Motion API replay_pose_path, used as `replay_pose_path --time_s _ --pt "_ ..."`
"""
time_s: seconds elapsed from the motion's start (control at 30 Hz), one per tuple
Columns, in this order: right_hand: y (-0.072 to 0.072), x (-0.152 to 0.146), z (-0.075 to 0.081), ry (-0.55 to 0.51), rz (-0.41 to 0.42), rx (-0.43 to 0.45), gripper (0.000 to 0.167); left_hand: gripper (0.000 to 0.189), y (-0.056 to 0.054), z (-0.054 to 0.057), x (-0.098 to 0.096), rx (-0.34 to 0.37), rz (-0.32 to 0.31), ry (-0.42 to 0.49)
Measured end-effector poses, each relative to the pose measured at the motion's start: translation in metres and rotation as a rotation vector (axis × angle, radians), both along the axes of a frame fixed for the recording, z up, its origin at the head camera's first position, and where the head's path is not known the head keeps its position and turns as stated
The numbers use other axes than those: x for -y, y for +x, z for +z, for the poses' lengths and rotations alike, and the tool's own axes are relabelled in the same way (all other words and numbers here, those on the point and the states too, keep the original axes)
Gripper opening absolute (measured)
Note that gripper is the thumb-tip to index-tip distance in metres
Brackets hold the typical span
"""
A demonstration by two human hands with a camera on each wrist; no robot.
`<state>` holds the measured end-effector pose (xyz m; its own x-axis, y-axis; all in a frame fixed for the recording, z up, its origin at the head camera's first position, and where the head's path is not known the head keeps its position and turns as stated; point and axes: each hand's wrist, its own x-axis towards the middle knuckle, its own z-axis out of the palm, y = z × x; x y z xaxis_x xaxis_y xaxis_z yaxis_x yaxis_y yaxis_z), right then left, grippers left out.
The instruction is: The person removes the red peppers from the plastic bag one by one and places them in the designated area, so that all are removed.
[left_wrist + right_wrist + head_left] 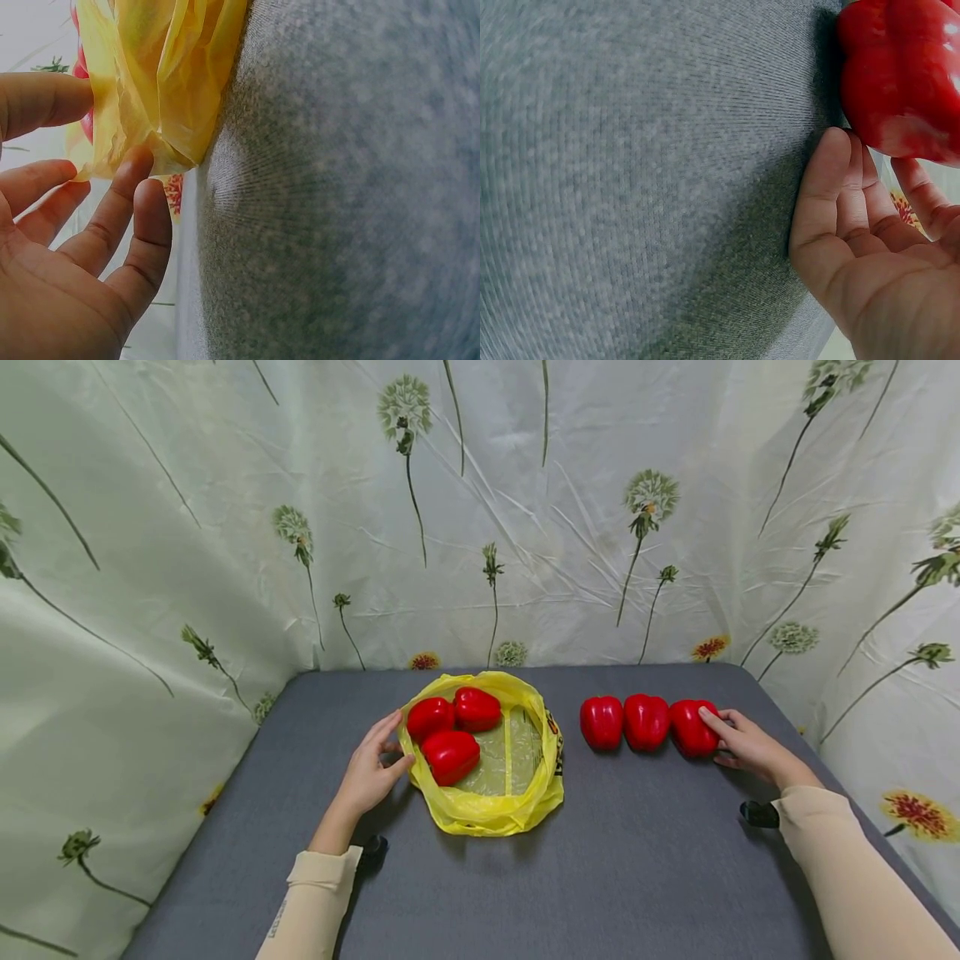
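Red peppers [647,723]: six are seen, three standing in a row on the grey desk [637,877] at the right side, and three lying inside the yellow bag [495,823].
Row on desk: the peppers stand side by side, so close that I cannot tell whether they touch one another; the end pepper [694,728] is the one farthest to the right.
Right hand [750,747]: it holds the right side of the end pepper, one finger lying over the upper face and others lower at the side; how firmly it grips, I cannot tell.
Left hand [370,770]: it is spread rather wide, with thumb and fingers apart, and the fingertips touch the outer left wall of the yellow bag.
Yellow bag: it sits on the desk near the middle, its mouth wide and facing upward, with black print on the right outer side.
Peppers in bag: they are gathered at the left part, two behind and one in front; to the right of them the bag's bottom is visible.
Sleeves [843,839]: both are beige, with a small black device [759,814] at each wrist.
Background: pale cloth [352,485] with printed dandelions.
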<state>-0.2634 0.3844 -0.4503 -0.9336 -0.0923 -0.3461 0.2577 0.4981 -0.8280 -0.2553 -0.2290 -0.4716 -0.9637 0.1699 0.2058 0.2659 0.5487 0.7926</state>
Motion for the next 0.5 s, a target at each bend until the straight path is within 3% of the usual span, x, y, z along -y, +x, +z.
replay_pose_path --time_s 0.5 --pt "0.0006 -0.001 -0.0025 -0.009 0.004 -0.001 0.081 0.079 -0.0004 0.0005 -0.0006 0.002 -0.009 -0.017"
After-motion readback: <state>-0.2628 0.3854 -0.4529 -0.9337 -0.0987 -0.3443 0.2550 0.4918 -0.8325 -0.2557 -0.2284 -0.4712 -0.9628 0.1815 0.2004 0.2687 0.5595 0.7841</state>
